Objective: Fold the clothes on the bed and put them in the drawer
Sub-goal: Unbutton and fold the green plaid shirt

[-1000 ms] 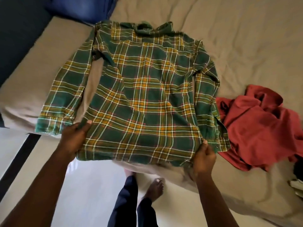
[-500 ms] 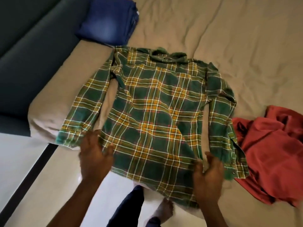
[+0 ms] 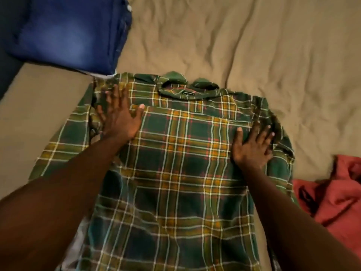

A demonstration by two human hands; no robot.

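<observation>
Green-and-yellow plaid flannel shirt (image 3: 175,163) lies back-up on the tan bed (image 3: 254,55); left hand (image 3: 121,118) and right hand (image 3: 252,147) press flat, fingers spread, gripping nothing. Smoothing step; folding the sleeves inward likely follows.

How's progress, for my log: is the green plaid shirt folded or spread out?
Spread out. The green plaid shirt lies flat, back up, unfolded; left hand and right hand rest flat on it.

Bed (image 3: 39,110) w/ wrinkled tan sheet (image 3: 254,45), dark panel (image 3: 4,75) at far left edge.
</observation>
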